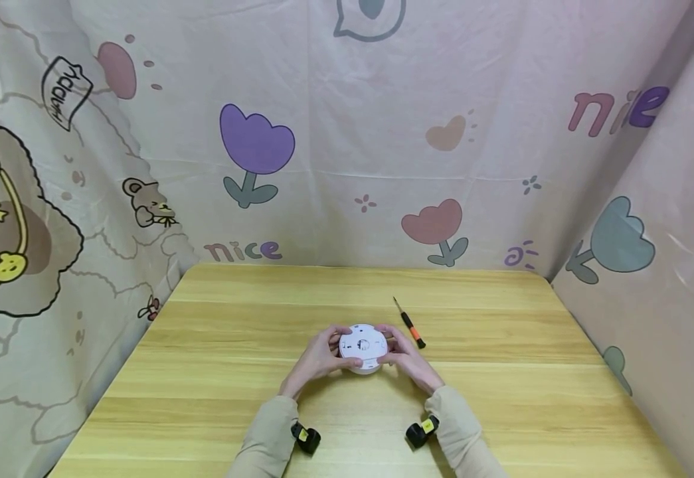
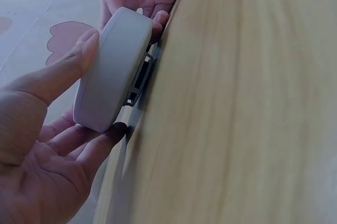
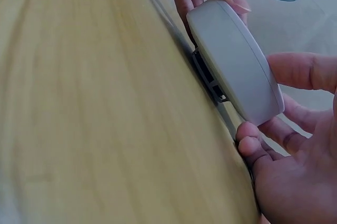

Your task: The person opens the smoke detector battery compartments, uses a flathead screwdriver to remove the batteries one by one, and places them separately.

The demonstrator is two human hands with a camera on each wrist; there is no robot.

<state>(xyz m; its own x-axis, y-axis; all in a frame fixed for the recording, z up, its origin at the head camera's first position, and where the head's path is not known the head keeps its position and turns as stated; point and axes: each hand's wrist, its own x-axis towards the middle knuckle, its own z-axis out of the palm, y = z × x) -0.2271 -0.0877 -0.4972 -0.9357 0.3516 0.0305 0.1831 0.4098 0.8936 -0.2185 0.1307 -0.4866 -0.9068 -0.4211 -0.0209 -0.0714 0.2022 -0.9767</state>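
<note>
While your left hand (image 1: 318,358) and right hand (image 1: 405,357) hold the round white plastic device (image 1: 364,355) between them, balance the pressure.
Your fingers grip opposite sides of its rim, printed face up, mid-counter; avoid pressing on the dark slotted bracket (image 2: 139,79) underneath, whose contact with the pale wood-grain counter (image 1: 203,378) I cannot tell. A slim black-and-orange screwdriver (image 1: 409,324) lies just beyond your right hand; pale printed cloth (image 1: 347,119) hangs around.

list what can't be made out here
White round device, head view: its markings are too small to read.
Its underside, head view: hidden by its own body; wrist views show it only edge-on.
Screwdriver, head view: tip shape too small to tell.
Left sleeve and right sleeve, head view: cut off by the bottom edge.
</note>
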